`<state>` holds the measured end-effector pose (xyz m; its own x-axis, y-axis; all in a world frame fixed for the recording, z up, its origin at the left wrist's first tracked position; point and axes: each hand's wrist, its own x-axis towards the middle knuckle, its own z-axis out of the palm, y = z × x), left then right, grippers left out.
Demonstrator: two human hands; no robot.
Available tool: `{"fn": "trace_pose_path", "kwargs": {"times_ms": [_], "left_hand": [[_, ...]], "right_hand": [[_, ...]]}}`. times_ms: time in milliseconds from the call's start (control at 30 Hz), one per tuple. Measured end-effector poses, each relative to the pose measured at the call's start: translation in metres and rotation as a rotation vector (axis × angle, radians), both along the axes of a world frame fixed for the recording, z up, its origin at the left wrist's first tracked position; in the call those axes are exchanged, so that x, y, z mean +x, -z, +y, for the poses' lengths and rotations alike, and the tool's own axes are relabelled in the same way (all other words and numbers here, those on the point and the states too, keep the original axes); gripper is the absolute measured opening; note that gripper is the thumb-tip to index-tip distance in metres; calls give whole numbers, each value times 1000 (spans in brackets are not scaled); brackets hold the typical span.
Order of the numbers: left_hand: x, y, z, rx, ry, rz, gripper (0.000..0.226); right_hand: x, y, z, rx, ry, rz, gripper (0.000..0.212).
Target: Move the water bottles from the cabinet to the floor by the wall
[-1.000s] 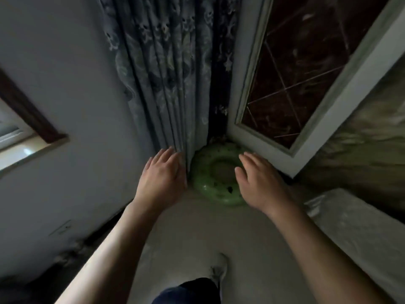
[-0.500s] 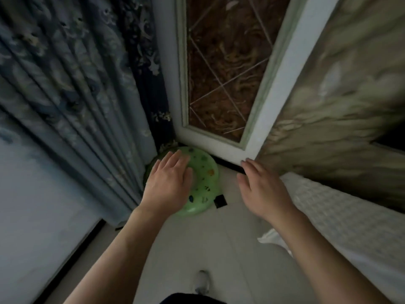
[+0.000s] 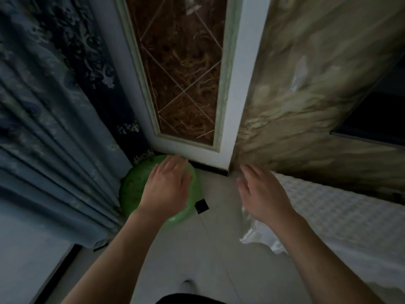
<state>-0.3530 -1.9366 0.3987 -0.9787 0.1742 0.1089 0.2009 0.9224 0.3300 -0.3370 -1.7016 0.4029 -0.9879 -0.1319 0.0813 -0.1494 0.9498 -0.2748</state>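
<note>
Our view has swung right since a moment ago, putting the blue curtain [image 3: 50, 119] left and the white-framed door [image 3: 188, 84] ahead. A quilted bedspread [image 3: 341, 218] crowds the right, leaving a narrow floor [image 3: 197, 255] lane. Left hand [image 3: 167, 189] now covers the green stool [image 3: 133, 191]; right hand [image 3: 262, 193] hovers, both spread and empty (no bottles or cabinet visible).

A dim room in a home, probably a bedroom. Pleated blue patterned curtains [image 3: 50, 128] hang to the pale tiled floor [image 3: 197, 249]; a white-framed door [image 3: 236, 84] with a brown marbled panel stands in the corner, and a bed with a white quilted cover [image 3: 339, 216] lies alongside.
</note>
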Motion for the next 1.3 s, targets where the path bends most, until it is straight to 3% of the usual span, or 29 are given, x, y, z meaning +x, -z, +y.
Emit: {"fn": "trace_pose_path", "kwargs": {"times_ms": [300,600,733,1000,1133,1300], "left_hand": [[24,4,132,47,-45,-27,53],[43,1,284,31,100,-48,65],[36,4,348,20,200,-20,52],[0,24,478,45,351,-37,52],[-20,30,543,73,341,-46,54],[-34,23,620,97,368,-57,50]], "right_hand": [[34,-4,139,4,-28,-9,45],[79,-11,272,-9,120,-87,50],[93,-9,327,-14,206,-122,50],[88,4,444,12,322,-134,51],[72,11,504,0,348,-138,62],[61,11,585,-17,399,-158,52]]}}
